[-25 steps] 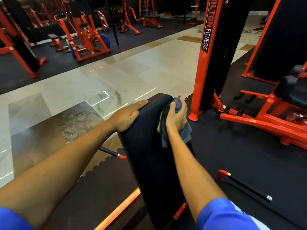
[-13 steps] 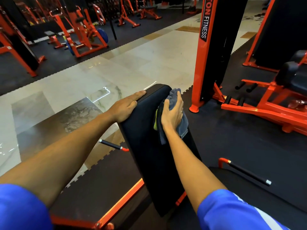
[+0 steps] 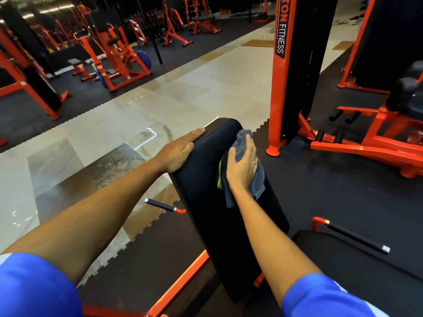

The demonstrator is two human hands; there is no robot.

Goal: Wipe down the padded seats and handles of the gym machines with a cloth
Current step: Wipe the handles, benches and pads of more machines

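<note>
Near far end of pad (image 3: 206, 191) — right hand (image 3: 242, 165) flattens cloth (image 3: 243, 136), left hand (image 3: 180, 149) braces edge, all fingers straight — pad length runs toward person.

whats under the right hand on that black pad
A grey cloth with a yellow-green edge, pressed by the right hand onto the black pad. The stretch of pad beneath cloth and palm is covered and cannot be seen.
</note>
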